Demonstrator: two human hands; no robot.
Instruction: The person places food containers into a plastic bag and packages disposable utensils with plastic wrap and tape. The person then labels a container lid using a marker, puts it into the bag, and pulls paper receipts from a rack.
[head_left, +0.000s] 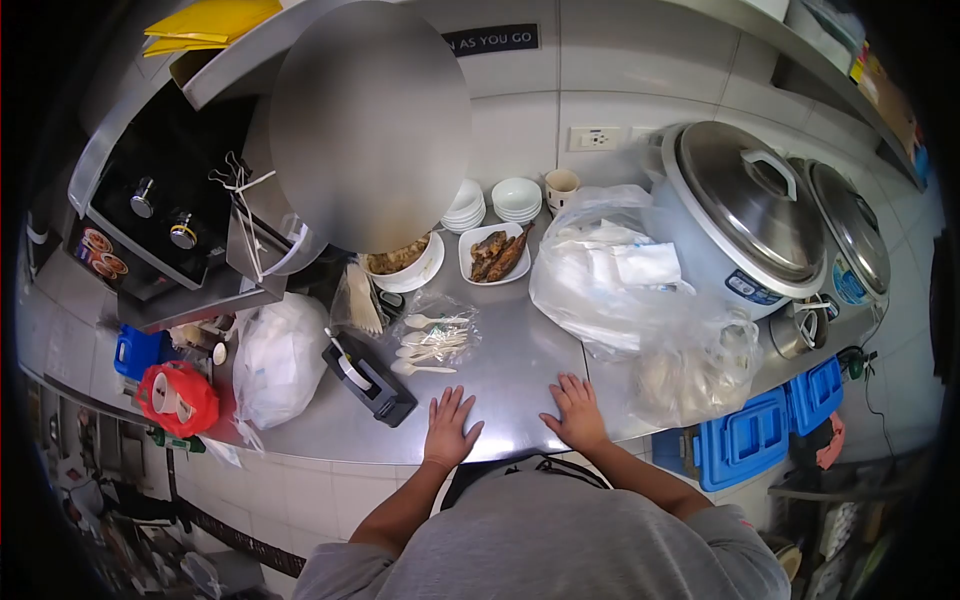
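My left hand [452, 428] lies flat on the steel counter [505, 350] near its front edge, fingers spread and holding nothing. To its right, my right hand [575, 413] rests palm down in the same way, also with fingers apart. Left of my left hand stands a black tape dispenser [368, 380] with a roll in it. Just beyond that hand lies a clear plastic bag of plastic spoons [437, 338]. Nearest my right hand is a clear plastic bag [690, 375], its contents blurred by the film.
Farther back sit a plate of fried fish [497, 256], a bowl of food [402, 262] and stacked white bowls [516, 199]. Large lidded cookers [750, 210] stand right, beside a bag of white packets [610, 270]. At left are a white bag [278, 360] and a red bag [178, 400].
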